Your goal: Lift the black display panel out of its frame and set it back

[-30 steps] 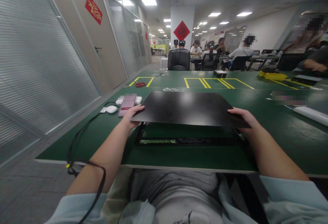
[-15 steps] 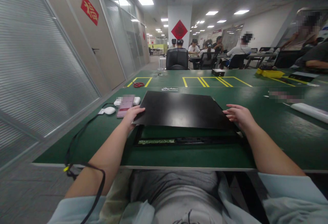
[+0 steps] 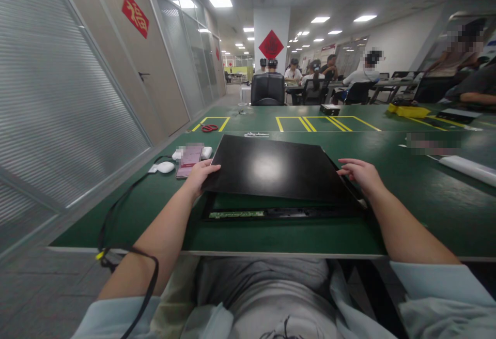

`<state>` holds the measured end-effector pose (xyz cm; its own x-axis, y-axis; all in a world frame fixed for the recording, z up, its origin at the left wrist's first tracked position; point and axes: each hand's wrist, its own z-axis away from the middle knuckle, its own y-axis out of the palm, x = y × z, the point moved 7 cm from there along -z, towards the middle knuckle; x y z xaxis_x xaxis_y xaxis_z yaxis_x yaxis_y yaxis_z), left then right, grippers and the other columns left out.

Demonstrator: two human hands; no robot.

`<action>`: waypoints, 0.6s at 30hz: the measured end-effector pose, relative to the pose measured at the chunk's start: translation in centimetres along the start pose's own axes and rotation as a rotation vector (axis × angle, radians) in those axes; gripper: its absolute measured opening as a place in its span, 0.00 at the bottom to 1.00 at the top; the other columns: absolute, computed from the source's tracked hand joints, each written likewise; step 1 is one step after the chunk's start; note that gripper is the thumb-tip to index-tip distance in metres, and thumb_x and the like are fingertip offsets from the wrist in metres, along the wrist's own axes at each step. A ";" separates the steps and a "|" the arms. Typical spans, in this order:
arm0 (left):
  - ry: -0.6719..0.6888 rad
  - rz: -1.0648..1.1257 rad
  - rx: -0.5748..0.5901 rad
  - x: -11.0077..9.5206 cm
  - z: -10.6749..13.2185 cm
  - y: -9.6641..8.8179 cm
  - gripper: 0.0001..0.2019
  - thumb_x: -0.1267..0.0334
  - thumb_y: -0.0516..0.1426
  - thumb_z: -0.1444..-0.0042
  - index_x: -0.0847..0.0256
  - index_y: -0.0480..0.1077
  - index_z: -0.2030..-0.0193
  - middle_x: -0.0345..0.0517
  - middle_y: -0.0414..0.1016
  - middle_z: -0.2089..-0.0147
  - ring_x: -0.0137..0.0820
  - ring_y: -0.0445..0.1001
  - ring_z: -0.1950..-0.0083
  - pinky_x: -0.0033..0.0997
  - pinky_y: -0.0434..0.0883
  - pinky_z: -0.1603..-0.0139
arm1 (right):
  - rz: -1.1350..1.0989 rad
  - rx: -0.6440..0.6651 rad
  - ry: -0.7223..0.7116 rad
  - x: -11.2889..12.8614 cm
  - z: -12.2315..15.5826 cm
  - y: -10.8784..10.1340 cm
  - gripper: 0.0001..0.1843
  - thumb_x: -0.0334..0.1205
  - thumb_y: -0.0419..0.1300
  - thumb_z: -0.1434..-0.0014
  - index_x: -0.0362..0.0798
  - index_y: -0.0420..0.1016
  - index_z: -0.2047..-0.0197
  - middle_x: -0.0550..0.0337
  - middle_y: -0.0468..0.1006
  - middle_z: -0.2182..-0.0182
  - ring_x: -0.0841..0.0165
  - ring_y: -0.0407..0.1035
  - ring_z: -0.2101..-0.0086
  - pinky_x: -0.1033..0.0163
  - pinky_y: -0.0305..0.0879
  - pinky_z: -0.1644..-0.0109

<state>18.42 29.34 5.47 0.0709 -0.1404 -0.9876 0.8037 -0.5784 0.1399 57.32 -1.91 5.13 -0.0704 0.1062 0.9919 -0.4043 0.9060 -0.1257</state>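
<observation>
Here, at six o'clock and nearest, shows the near bar of one thin black frame (image 3: 325,213), rectangular, with one narrow green circuit board (image 3: 236,215) along it. Over the frame lies one flat, glossy black panel (image 3: 271,168), slightly askew. Two hands flank it: at nine o'clock the left hand (image 3: 199,177) grasps the panel's edge, thumb on top; at three the right hand (image 3: 362,176) is loosely spread, gripping nothing, though I cannot tell whether its fingertips touch.

Around the panel, one slab-shaped phone (image 3: 189,162) and one oval white plastic piece (image 3: 166,167) lie just past nine, one white cylindrical roll (image 3: 468,170) at three. Farther across the smooth green tabletop (image 3: 287,239), one slim metallic object (image 3: 256,135) sits near twelve, one pair of red-handled scissors (image 3: 210,128) at ten, one yellow tray (image 3: 411,111) toward two.
</observation>
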 end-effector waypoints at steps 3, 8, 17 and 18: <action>0.005 -0.020 0.002 0.2 0.0 0.0 0.16 0.66 0.67 0.61 0.63 0.79 0.61 0.46 0.82 0.71 0.35 0.79 0.73 0.31 0.76 0.70 | 0.014 -0.017 0.004 -0.8 -0.5 -0.4 0.14 0.25 0.63 0.53 0.45 0.83 0.62 0.59 0.78 0.81 0.71 0.70 0.80 0.71 0.58 0.79; 0.006 -0.063 -0.008 0.5 0.0 0.1 0.17 0.64 0.68 0.62 0.64 0.79 0.61 0.47 0.82 0.70 0.36 0.80 0.72 0.31 0.75 0.69 | 0.241 -0.018 -0.042 -1.1 -0.9 -0.8 0.19 0.34 0.65 0.52 0.45 0.82 0.54 0.57 0.80 0.78 0.66 0.72 0.76 0.64 0.67 0.71; -0.049 -0.054 0.013 0.8 -0.3 -0.1 0.15 0.66 0.68 0.60 0.65 0.79 0.62 0.48 0.82 0.70 0.35 0.80 0.71 0.30 0.75 0.70 | 0.300 -0.007 -0.098 -1.3 -1.6 -0.8 0.22 0.40 0.63 0.49 0.45 0.80 0.50 0.55 0.81 0.76 0.65 0.73 0.75 0.65 0.64 0.74; -0.048 -0.047 0.008 0.8 -0.3 -0.2 0.15 0.66 0.68 0.60 0.65 0.78 0.62 0.48 0.82 0.71 0.35 0.80 0.71 0.30 0.75 0.69 | 0.279 0.005 -0.094 -1.3 -1.6 -0.7 0.22 0.39 0.63 0.49 0.45 0.80 0.50 0.55 0.81 0.76 0.66 0.73 0.76 0.66 0.63 0.75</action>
<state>18.51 29.56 4.62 0.0050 -0.1515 -0.9885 0.8009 -0.5913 0.0946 59.11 -2.00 3.96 -0.2637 0.3127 0.9125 -0.3615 0.8450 -0.3941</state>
